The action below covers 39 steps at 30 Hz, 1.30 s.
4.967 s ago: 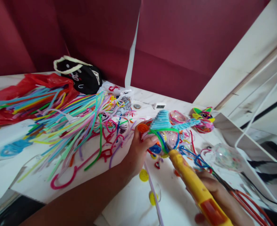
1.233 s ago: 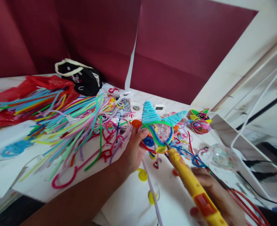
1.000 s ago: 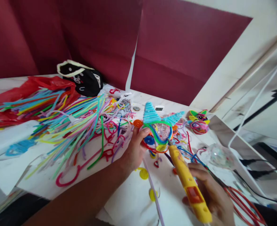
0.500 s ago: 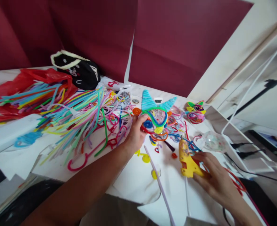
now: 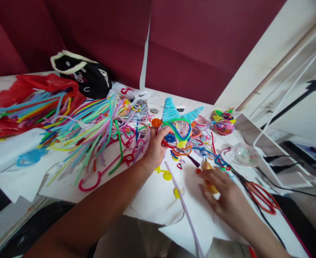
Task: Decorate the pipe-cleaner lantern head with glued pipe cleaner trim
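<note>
My left hand (image 5: 155, 148) is closed on a pipe-cleaner figure (image 5: 179, 129) with light-blue pointed ears, a green and blue wavy band, an orange coil at one side and a yellow piece low down. The figure is held above the table. Over the yellow glue gun (image 5: 211, 187), my right hand (image 5: 222, 191) has its fingers and thumb apart. That hand hides much of the gun, whose nozzle points away from me. By its fingertips lies a small orange-red coil (image 5: 198, 171). Yellow coils (image 5: 167, 175) and a lilac pipe cleaner (image 5: 183, 204) are between my arms.
Many loose pipe cleaners (image 5: 93, 125) and a red plastic bag (image 5: 39, 84) cover the left side. A black pouch (image 5: 93, 80) stands behind. Orange-handled scissors (image 5: 262, 197), a clear plastic ball (image 5: 242, 154), a finished colourful figure (image 5: 223, 123) and black cables are on the right.
My right hand has moved left and its fingers have come apart over the glue gun, which it gripped by the handle before. The scissors now show more fully. My left hand keeps the figure nearly still.
</note>
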Each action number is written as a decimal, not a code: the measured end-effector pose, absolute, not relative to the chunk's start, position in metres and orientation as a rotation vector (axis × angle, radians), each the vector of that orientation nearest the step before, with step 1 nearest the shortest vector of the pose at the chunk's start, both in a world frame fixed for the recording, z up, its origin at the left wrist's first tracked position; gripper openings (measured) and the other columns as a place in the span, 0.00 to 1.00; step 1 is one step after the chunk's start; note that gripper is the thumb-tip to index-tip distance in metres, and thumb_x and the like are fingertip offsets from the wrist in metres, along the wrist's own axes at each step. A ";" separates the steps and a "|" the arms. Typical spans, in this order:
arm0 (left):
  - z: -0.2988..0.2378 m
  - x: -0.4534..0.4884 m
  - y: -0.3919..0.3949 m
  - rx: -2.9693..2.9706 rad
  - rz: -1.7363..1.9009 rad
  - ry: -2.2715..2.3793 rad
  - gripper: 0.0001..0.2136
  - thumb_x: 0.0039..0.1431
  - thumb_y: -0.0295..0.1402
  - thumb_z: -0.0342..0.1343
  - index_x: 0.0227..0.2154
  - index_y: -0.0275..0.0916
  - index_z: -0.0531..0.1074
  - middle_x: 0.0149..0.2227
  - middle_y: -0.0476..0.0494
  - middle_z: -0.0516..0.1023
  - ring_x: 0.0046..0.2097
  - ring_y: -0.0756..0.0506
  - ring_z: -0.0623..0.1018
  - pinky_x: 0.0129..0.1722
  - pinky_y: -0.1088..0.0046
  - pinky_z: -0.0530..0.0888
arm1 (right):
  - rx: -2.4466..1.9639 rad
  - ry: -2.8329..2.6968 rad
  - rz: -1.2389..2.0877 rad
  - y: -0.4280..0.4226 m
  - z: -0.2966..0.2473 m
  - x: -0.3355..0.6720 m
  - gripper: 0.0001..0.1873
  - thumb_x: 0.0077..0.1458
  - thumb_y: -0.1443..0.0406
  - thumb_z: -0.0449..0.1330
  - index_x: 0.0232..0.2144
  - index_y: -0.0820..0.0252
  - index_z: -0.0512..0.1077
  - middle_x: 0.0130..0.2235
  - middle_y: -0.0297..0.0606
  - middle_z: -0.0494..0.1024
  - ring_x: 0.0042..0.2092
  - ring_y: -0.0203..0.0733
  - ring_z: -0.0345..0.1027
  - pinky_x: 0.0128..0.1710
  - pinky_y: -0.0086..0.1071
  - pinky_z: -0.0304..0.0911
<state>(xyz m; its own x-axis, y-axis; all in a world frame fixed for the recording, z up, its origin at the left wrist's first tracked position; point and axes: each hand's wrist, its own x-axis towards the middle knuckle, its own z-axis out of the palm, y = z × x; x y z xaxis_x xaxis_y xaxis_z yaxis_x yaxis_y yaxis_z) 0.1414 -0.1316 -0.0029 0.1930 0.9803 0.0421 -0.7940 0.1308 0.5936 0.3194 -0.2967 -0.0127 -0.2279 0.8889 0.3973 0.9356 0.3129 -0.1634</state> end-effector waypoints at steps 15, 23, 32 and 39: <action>-0.013 0.139 -0.131 0.687 1.365 0.414 0.22 0.51 0.34 0.67 0.48 0.46 0.67 0.47 0.49 0.80 0.51 0.43 0.80 0.53 0.63 0.74 | -1.656 -2.020 0.098 -0.273 -0.024 0.274 0.12 0.59 0.72 0.50 0.41 0.55 0.71 0.35 0.37 0.77 0.33 0.39 0.74 0.33 0.30 0.68; -0.011 0.139 -0.135 0.725 1.382 0.390 0.22 0.52 0.33 0.66 0.49 0.47 0.67 0.49 0.48 0.79 0.55 0.43 0.77 0.58 0.61 0.71 | -1.426 -1.798 -0.318 -0.276 0.047 0.288 0.03 0.65 0.63 0.59 0.37 0.54 0.72 0.27 0.30 0.78 0.23 0.32 0.71 0.23 0.22 0.64; -0.009 0.140 -0.137 0.728 1.366 0.402 0.26 0.52 0.30 0.65 0.53 0.49 0.65 0.53 0.48 0.78 0.57 0.43 0.77 0.62 0.60 0.69 | -1.323 -1.893 -0.669 -0.231 0.052 0.272 0.06 0.66 0.69 0.56 0.44 0.61 0.73 0.32 0.34 0.78 0.30 0.32 0.72 0.30 0.24 0.62; -0.007 0.141 -0.138 0.717 1.352 0.372 0.28 0.52 0.30 0.65 0.55 0.50 0.64 0.53 0.48 0.78 0.55 0.43 0.77 0.60 0.61 0.70 | -1.401 -1.956 -0.844 -0.224 0.043 0.273 0.14 0.69 0.66 0.53 0.50 0.59 0.76 0.27 0.32 0.76 0.26 0.33 0.69 0.25 0.30 0.52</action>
<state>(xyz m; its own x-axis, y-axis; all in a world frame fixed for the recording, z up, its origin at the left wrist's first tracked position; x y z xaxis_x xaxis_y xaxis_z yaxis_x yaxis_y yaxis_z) 0.1405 -0.1382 -0.0073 0.2041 0.9664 0.1562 -0.7505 0.0521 0.6588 0.2725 -0.2238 0.0429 -0.2775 0.5869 0.7606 0.9560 0.2471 0.1581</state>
